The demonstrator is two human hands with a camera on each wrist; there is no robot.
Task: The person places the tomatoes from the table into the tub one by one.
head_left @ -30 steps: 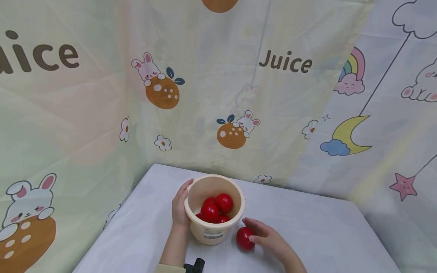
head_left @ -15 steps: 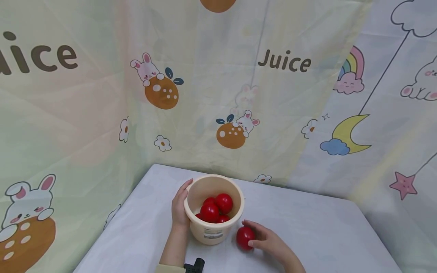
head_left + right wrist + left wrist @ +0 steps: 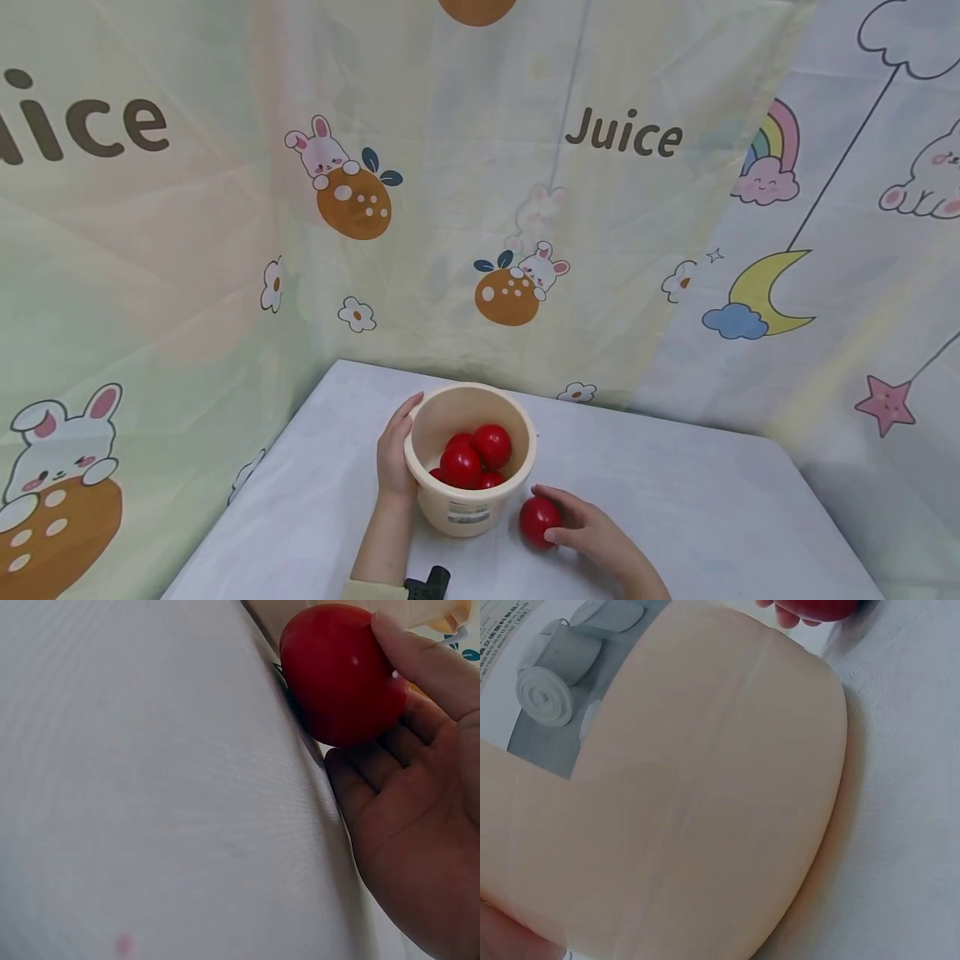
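A cream plastic bucket with a label on its front stands upright on the table. Inside it lie several glossy red apples. My left hand holds the bucket by its left side, fingers curved along the outer wall below the rim; in the left wrist view only a bit of this hand shows beside the wall. Just right of the bucket, my right hand grips another red apple, thumb on the near side and fingers behind. That apple appears to rest on the table in the right wrist view.
A white cloth covers the table. Printed fabric curtains with bunnies and fruit close off the back and both sides. A black strap device sits on my left wrist.
My right hand's thumb and fingers have settled slightly further round the apple. The bucket, its apples and my left hand have stayed in place.
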